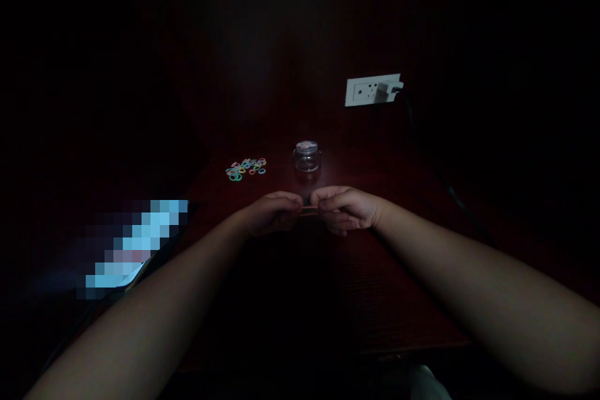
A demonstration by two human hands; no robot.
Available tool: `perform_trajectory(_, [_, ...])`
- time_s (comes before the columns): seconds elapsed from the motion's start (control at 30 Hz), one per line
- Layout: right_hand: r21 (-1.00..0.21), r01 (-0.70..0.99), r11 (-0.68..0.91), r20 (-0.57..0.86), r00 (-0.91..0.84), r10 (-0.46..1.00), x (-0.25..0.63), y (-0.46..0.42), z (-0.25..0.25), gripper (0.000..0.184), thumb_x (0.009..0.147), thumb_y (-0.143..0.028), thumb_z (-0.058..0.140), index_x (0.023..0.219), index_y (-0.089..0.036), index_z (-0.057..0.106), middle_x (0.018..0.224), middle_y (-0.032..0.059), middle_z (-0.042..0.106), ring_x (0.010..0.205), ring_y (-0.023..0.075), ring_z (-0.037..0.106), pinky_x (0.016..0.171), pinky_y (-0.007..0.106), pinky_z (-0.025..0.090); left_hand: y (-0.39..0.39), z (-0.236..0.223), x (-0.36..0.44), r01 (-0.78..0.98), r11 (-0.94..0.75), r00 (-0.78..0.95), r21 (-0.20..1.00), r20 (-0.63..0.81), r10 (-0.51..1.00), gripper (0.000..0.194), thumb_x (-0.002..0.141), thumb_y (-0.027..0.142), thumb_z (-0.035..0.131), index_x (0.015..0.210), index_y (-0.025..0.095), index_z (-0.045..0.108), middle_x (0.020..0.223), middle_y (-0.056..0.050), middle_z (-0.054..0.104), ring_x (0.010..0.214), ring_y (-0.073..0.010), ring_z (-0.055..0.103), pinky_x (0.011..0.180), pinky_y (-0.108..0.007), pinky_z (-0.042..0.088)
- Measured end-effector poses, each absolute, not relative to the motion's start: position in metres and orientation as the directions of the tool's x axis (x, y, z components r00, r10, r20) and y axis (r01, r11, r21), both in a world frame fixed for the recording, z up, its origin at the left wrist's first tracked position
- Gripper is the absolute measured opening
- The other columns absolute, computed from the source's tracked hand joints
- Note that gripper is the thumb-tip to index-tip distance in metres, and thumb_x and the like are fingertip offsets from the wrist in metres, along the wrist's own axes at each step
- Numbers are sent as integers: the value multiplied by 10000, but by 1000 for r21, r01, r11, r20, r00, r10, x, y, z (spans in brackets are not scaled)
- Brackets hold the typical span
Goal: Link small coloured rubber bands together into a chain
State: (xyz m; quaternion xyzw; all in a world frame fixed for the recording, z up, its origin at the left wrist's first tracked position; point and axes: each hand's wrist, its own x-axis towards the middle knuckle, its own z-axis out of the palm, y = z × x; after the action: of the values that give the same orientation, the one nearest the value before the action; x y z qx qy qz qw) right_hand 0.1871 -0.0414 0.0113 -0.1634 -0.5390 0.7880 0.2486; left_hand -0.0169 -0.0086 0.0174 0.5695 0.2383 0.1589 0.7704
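Note:
Between my two hands a thin orange-pink elastic band (309, 207) is stretched just above the dark red table. My left hand (275, 212) pinches its left end between thumb and fingers. At the other end, my right hand (349, 207) grips it the same way, with its lower fingers curled beneath. Straight beyond the hands stands a small clear jar (307, 161), upright, its lid on with a pale printed top. Left of the jar lies a loose pile of colourful small elastic bands (246, 167) in green, pink, yellow and blue.
A lit screen (145, 244), blurred out, lies at the left by my forearm. On the back wall is a white socket plate (363, 92) with a plug (391, 87) in it. The table's front edge (412, 347) runs below my arms. Most surroundings are dark.

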Motion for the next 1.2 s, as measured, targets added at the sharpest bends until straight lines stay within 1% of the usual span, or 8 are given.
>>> perform_trajectory(0.07, [-929, -222, -295, 14, -819, 574, 187, -42, 11, 28, 833, -172, 438, 808, -162, 448, 399, -115, 402, 269, 33, 318, 368, 174, 401, -9, 17, -17, 15, 304, 835, 952, -179, 521, 239, 726, 231, 542, 529, 130, 451, 400, 47, 336, 353, -45, 309, 370, -174, 222])
perform_trajectory(0.13, [-930, -232, -283, 20, -805, 593, 185, -42, 11, 31, 826, -182, 453, 802, -164, 450, 396, -113, 406, 271, 37, 332, 364, 176, 401, -10, 16, -17, -1, 316, 818, 949, -181, 547, 203, 724, 232, 560, 567, 122, 494, 446, 33, 400, 399, -50, 377, 397, -169, 276])
perform_trajectory(0.23, [-935, -279, -217, 57, -725, 686, 182, -43, 10, 59, 808, -213, 493, 800, -164, 460, 419, -96, 446, 305, 56, 409, 376, 190, 420, -11, 15, -16, -31, 322, 780, 946, -179, 600, 117, 705, 224, 614, 729, 117, 572, 638, -4, 545, 577, -69, 519, 521, -170, 387])
perform_trajectory(0.33, [-941, -315, -127, 93, -599, 795, 179, -43, 10, 114, 776, -244, 546, 798, -156, 478, 501, -58, 525, 378, 72, 493, 382, 184, 424, -10, 14, -14, -47, 266, 737, 963, -147, 660, 168, 696, 235, 650, 811, 130, 587, 760, -18, 591, 691, -88, 563, 612, -194, 427])
perform_trajectory(0.53, [-952, -305, 12, 143, -413, 899, 172, -41, 8, 147, 741, -254, 596, 767, -149, 495, 502, -43, 552, 374, 60, 469, 340, 151, 364, -11, 13, -9, 0, 67, 599, 998, -54, 799, 224, 707, 284, 660, 866, 132, 616, 800, -28, 621, 685, -73, 551, 614, -185, 430])
perform_trajectory(0.7, [-960, -250, 127, 201, -299, 933, 168, -37, 5, 151, 731, -256, 604, 743, -142, 505, 499, -37, 565, 379, 62, 473, 362, 167, 382, -12, 13, -6, 55, -89, 532, 994, 47, 845, 255, 707, 305, 656, 881, 118, 644, 844, -62, 659, 665, -78, 547, 567, -182, 419])
perform_trajectory(0.97, [-978, -141, 154, 188, -276, 943, 168, -36, 4, 176, 718, -280, 611, 724, -139, 507, 512, -33, 569, 394, 63, 485, 389, 177, 396, -10, 9, -5, 66, -101, 496, 993, 56, 866, 274, 682, 276, 676, 901, 122, 619, 840, -63, 686, 666, -100, 588, 607, -216, 452])
perform_trajectory(1.2, [-982, -105, 154, 177, -257, 950, 168, -35, 3, 181, 722, -288, 604, 714, -140, 500, 544, -22, 580, 408, 60, 485, 397, 182, 401, -11, 9, -4, 84, -135, 522, 987, 72, 850, 218, 699, 280, 658, 835, 124, 589, 785, -42, 671, 637, -93, 583, 591, -212, 441])
